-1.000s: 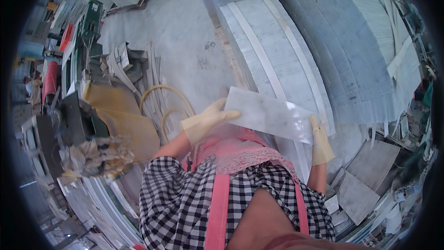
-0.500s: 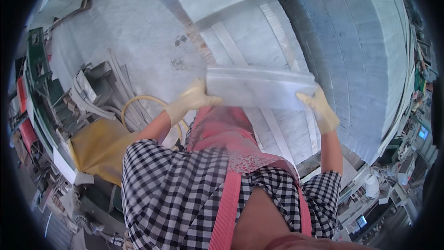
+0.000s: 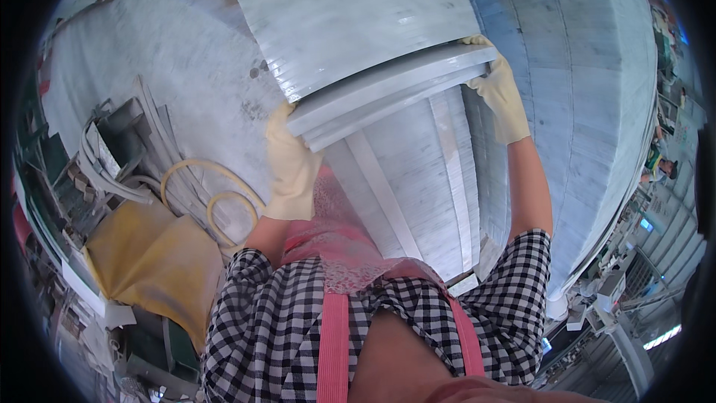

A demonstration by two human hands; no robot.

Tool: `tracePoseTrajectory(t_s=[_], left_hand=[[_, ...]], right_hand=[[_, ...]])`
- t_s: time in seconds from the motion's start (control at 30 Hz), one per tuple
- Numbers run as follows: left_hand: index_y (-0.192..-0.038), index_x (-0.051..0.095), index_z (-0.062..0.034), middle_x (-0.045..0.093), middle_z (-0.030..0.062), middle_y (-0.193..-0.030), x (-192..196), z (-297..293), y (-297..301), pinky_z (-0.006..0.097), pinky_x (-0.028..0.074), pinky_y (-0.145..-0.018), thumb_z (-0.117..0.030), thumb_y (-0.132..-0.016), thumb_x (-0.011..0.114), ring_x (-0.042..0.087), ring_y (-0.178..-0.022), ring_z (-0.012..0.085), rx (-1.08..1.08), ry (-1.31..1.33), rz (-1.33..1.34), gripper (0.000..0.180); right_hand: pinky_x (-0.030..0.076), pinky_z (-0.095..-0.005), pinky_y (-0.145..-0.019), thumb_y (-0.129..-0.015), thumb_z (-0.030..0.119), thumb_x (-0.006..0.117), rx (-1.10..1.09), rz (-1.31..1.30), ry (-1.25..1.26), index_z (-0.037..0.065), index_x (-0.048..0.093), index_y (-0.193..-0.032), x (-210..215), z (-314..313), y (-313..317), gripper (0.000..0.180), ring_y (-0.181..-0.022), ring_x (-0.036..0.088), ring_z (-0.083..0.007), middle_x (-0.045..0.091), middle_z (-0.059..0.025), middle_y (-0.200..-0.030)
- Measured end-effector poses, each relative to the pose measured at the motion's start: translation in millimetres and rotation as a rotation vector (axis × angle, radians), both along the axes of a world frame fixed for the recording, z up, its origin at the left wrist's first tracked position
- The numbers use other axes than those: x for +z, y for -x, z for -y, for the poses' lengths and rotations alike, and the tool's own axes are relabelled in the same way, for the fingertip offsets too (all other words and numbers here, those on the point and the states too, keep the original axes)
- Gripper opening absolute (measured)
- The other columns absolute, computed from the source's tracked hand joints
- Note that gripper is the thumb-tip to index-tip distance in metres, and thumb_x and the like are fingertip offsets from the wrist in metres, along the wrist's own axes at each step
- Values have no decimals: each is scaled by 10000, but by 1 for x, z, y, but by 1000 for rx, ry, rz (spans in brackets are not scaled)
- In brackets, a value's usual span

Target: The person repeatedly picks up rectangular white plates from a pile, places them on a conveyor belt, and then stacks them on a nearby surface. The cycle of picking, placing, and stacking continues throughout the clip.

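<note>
A long grey-white moulded piece (image 3: 395, 93) with a stepped front edge spans between my two hands. My left hand (image 3: 289, 164), in a cream glove, grips its left end. My right hand (image 3: 501, 97), gloved alike, is closed round the right end, fingers over the far side and thumb at the near side. The piece lies against the near edge of a stack of pale slabs (image 3: 358, 19); whether it rests there I cannot tell. Nearer to me, a lower pale stack (image 3: 391, 172) has light strips (image 3: 384, 198) across it.
A tall bank of grey-white slabs (image 3: 574, 82) rises along the right. On the left are a yellow hose (image 3: 170, 173), long curved offcuts (image 3: 153, 119) and a mustard-yellow sheet (image 3: 149, 257). The pale dusty floor (image 3: 194, 52) shows at the upper left.
Both hands have carried the moulded piece away from my body, to the slab stack's near edge. It has tilted so its stepped edge shows, its right end now farther off.
</note>
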State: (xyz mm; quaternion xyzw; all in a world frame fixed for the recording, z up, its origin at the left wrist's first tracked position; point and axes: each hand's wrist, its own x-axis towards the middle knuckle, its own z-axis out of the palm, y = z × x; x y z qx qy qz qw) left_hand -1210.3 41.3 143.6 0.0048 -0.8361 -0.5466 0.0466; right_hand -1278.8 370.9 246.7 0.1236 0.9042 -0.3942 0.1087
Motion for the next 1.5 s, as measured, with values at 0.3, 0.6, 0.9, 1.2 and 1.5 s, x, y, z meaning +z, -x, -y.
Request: tracePoseTrajectory(t_s=[0.3, 0.6, 0.9, 1.2, 1.5], left_hand=[[-1462, 341, -47, 576, 103, -1311, -12, -2, 8, 371, 499, -940, -99, -795, 758, 598, -1167, 260, -139, -583, 337, 789], [-1465, 365, -25, 535, 135, -1327, 27, 5, 14, 377, 475, -933, -324, -923, 625, 562, -1113, 230, -82, -719, 623, 672], [-1288, 566, -2, 609, 80, -1067, -43, 25, 19, 301, 458, -755, -670, -981, 353, 543, -939, 179, 118, -304, 718, 766], [-1474, 326, 8, 599, 145, -1297, -94, 53, 0, 368, 322, -1111, -354, -986, 468, 518, -1287, 255, 377, -1358, 757, 624], [-1373, 496, -66, 657, 64, -1186, -45, 5, 28, 316, 523, -885, -387, -1027, 501, 657, -1024, 208, 334, -1148, 658, 472]], right_hand=[[307, -363, -1151, -798, 112, 767, -209, -260, 581, 3, 402, -1466, -32, 5, -25, 769, -1377, 445, -272, 526, -178, -1424], [293, -297, -1141, -1032, 457, 473, -414, -143, 466, -79, 456, -1426, -22, 50, 3, 666, -1378, 435, -233, 499, -172, -1457], [330, -304, -1126, -1017, 459, 508, -348, -100, 384, -103, 481, -1397, -30, 43, 9, 680, -1350, 475, -242, 520, -191, -1444], [208, -464, -1216, -994, 564, 479, -552, 89, 620, -99, 237, -1513, -89, 10, -8, 876, -1474, 281, -323, 291, -204, -1585], [223, -450, -1208, -1001, 494, 533, -404, 24, 645, -110, 305, -1484, -88, 14, -11, 807, -1458, 311, -287, 334, -189, -1567]])
